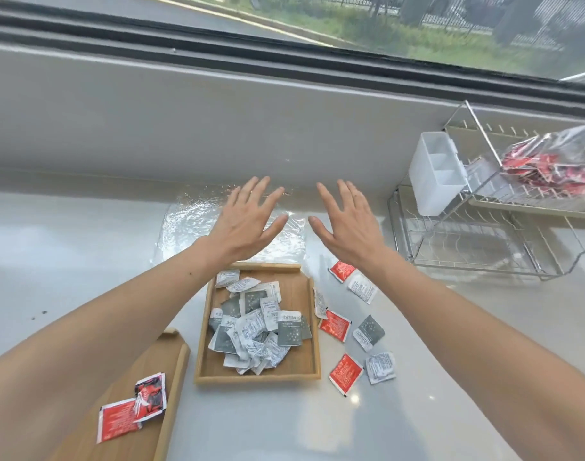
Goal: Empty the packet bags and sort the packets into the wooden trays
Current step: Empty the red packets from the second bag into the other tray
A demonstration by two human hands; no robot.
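Note:
My left hand (247, 221) and my right hand (346, 224) are both held out flat with fingers spread, empty, above a flattened clear plastic bag (191, 221) on the white counter. Just below them a square wooden tray (309, 294) holds a heap of grey and white packets (257, 327). A second wooden tray (171, 371) at the lower left holds two red packets (131, 410). Loose red packets (334, 326) and grey and white packets (369, 332) lie scattered on the counter to the right of the square tray.
A wire dish rack (477, 247) stands at the right with a white plastic caddy (437, 178) hung on it. On its upper shelf lies a clear bag of red packets (557, 171). A grey wall and a window ledge run along the back.

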